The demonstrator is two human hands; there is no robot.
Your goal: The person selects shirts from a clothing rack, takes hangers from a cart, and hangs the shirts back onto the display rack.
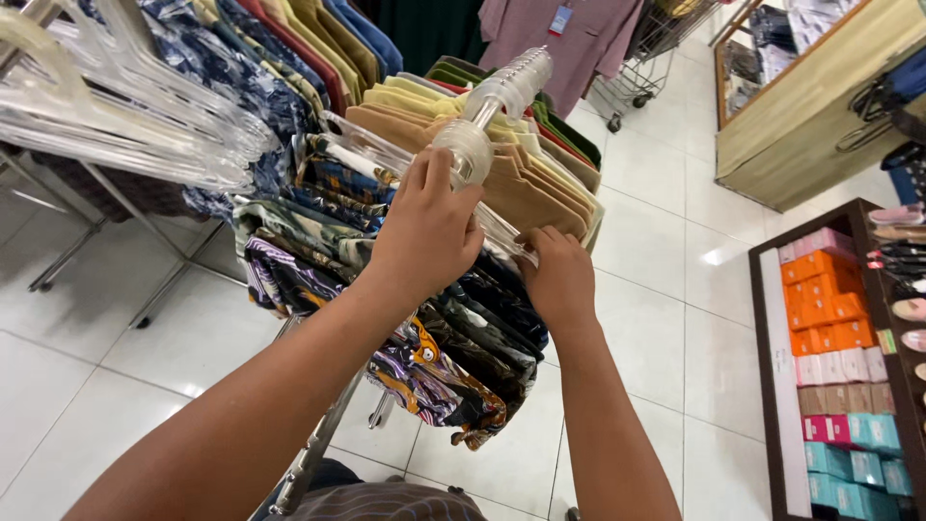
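1. Up close, a clear plastic hanger [424, 169] lies across the top of a crowded clothes rack, its ribbed round neck [463, 147] standing just above the fingers that hold it.
2. The left hand [424, 232] is curled over the middle of the hanger, fingers pressed together and wrapped round the bar just below that neck.
3. The right hand [558, 275] sits a little lower and to the right, its fingertips pinching the hanger's clear end where it slopes down over the dark garments.
4. Directly behind the hanger, a tight row of tan and pale yellow shirts [521, 183] hangs folded over the rail, with green and red ones behind them.
5. Beneath both hands, patterned shirts [453, 357] in black, purple and orange hang packed together on the lower part of the rack.
6. A second ribbed clear piece [509, 82] rises at an angle above the tan shirts.
7. To the far left, a bunch of empty clear hangers [116, 116] sticks out over blue printed garments.
8. On the right, a dark wooden shelf [767, 386] carries stacked boxes in orange, pink, brown and teal.
9. Farther back, a wire shopping trolley [646, 58] stands on the white tiled floor [666, 318] near a light wooden counter [810, 135].
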